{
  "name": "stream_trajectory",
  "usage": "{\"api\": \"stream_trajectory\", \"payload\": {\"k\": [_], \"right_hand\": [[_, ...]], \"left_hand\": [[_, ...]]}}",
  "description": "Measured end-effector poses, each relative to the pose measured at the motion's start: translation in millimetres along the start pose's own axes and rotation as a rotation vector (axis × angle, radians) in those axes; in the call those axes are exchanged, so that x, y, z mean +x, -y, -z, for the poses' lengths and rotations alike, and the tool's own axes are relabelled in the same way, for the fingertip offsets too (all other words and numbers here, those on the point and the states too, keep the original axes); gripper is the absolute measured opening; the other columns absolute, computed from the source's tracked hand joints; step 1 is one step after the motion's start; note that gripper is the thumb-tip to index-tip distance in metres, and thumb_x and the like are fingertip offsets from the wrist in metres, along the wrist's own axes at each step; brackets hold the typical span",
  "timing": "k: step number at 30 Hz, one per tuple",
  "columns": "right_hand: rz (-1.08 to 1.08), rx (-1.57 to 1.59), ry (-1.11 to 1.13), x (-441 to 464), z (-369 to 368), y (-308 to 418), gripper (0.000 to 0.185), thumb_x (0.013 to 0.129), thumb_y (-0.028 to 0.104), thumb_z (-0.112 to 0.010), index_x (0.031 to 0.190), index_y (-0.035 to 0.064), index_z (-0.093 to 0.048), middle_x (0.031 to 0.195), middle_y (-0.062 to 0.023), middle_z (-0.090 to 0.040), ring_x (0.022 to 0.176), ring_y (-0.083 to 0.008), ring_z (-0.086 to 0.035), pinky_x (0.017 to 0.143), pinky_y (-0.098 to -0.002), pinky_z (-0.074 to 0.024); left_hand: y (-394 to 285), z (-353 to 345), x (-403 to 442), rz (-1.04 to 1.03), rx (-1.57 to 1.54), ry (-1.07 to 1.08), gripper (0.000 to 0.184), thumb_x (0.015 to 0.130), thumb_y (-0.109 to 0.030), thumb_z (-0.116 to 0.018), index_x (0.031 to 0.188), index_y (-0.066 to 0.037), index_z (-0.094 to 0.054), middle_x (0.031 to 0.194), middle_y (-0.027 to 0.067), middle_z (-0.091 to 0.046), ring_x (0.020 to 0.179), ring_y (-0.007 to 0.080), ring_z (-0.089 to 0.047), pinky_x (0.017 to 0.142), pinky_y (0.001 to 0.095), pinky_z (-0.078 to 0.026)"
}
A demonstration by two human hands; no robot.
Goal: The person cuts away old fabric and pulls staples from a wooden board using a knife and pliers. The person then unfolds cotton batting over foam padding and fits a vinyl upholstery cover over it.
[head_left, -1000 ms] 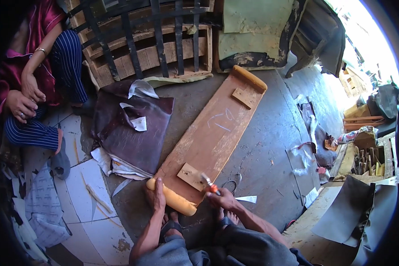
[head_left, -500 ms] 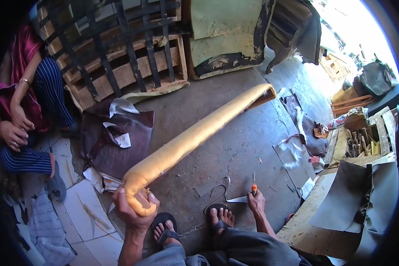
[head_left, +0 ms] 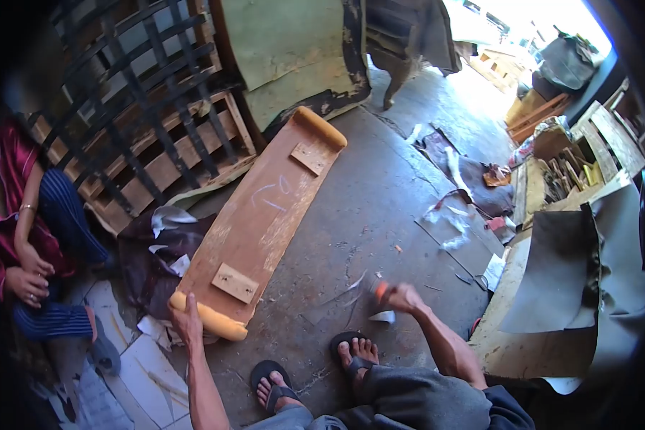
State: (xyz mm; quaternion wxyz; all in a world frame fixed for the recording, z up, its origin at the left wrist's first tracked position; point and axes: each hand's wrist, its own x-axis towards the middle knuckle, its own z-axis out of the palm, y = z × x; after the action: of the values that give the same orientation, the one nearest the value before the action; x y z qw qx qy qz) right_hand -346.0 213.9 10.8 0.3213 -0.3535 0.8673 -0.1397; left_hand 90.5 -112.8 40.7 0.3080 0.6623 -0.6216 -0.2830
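My left hand (head_left: pixel 188 324) grips the near padded end of a long wooden panel (head_left: pixel 254 215). The panel slants up and away, its bare wood face showing, with chalk marks, a small wooden block near each end and yellow foam rolled over both ends. To the right, apart from the panel, my right hand (head_left: pixel 406 297) is closed round an orange-handled tool (head_left: pixel 381 289), whose tip is blurred. A white scrap (head_left: pixel 383 316) lies on the floor just below that tool.
A person (head_left: pixel 32 251) sits at the left. Behind are a strapped wooden frame (head_left: pixel 158 136) and a green-covered piece (head_left: pixel 287 57). Dark upholstery material (head_left: pixel 150 265) lies beside the panel. At the right are grey sheets (head_left: pixel 559 265) and a box of wood scraps (head_left: pixel 570 172).
The panel has turned from its foam-covered edge back to its bare wood face and stands further left in view. My right hand has risen slightly with the orange-handled tool.
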Motion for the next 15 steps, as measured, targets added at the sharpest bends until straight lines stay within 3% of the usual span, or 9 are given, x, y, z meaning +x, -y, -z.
{"api": "stream_trajectory", "payload": {"k": [2, 4, 6, 8, 12, 15], "right_hand": [[-0.358, 0.131, -0.681, 20, 19, -12, 0.034, 0.084, 0.032, -0.067, 0.084, -0.0021, -0.066, 0.079, -0.0227, -0.066, 0.075, -0.0353, -0.067, 0.069, -0.0487, -0.0495], [-0.229, 0.1, -0.978, 12, 44, -27, 0.031, 0.085, 0.027, -0.065, 0.083, -0.0029, -0.06, 0.085, -0.0256, -0.064, 0.08, -0.0399, -0.064, 0.071, -0.0522, -0.0467], [-0.154, 0.042, -0.601, -21, 73, -13, 0.029, 0.085, 0.026, -0.062, 0.084, -0.003, -0.06, 0.101, -0.0275, -0.063, 0.096, -0.0444, -0.061, 0.079, -0.0552, -0.0461], [-0.197, -0.153, -0.261, -38, 76, -6, 0.031, 0.082, 0.029, -0.067, 0.095, 0.0007, -0.066, 0.097, -0.0275, -0.064, 0.091, -0.0447, -0.063, 0.077, -0.0526, -0.0484], [-0.331, -0.209, -0.097, -55, 14, -47, 0.038, 0.081, 0.032, -0.069, 0.104, 0.0019, -0.068, 0.106, -0.0266, -0.062, 0.103, -0.0431, -0.061, 0.089, -0.0507, -0.0503], [-0.359, -0.283, -0.25, -76, -34, -50, 0.043, 0.078, 0.031, -0.072, 0.108, 0.0017, -0.065, 0.115, -0.0264, -0.058, 0.109, -0.042, -0.058, 0.093, -0.0515, -0.0482]], "left_hand": [[12, -12, -1, -0.081, -0.12, -0.028, 0.049, 0.093, -0.032, -0.068, 0.126, 0.001, -0.051, 0.118, 0.0187, -0.064, 0.108, 0.0327, -0.064, 0.091, 0.0429, -0.05], [10, -4, -19, -0.064, -0.138, -0.012, 0.053, 0.093, -0.032, -0.069, 0.129, 0.001, -0.048, 0.119, 0.0204, -0.064, 0.107, 0.0344, -0.064, 0.092, 0.0433, -0.05], [-4, -2, -33, 0.078, 0.006, -0.051, 0.067, 0.088, -0.034, -0.074, 0.135, 0.001, -0.042, 0.119, 0.0223, -0.061, 0.107, 0.0347, -0.063, 0.093, 0.0444, -0.049], [1, -2, -48, 0.046, -0.181, -0.01, 0.067, 0.086, -0.035, -0.077, 0.131, 0.0, -0.042, 0.116, 0.0225, -0.06, 0.103, 0.0336, -0.063, 0.091, 0.0449, -0.05], [-29, 6, -120, 0.019, -0.132, 0.066, 0.065, 0.081, -0.037, -0.08, 0.121, -0.002, -0.042, 0.102, 0.0195, -0.059, 0.091, 0.0339, -0.062, 0.085, 0.0457, -0.05], [-25, 8, -156, 0.233, -0.04, 0.378, 0.07, 0.083, -0.05, -0.073, 0.124, -0.002, -0.043, 0.107, 0.0263, -0.063, 0.099, 0.0413, -0.065, 0.088, 0.0469, -0.051]]}}
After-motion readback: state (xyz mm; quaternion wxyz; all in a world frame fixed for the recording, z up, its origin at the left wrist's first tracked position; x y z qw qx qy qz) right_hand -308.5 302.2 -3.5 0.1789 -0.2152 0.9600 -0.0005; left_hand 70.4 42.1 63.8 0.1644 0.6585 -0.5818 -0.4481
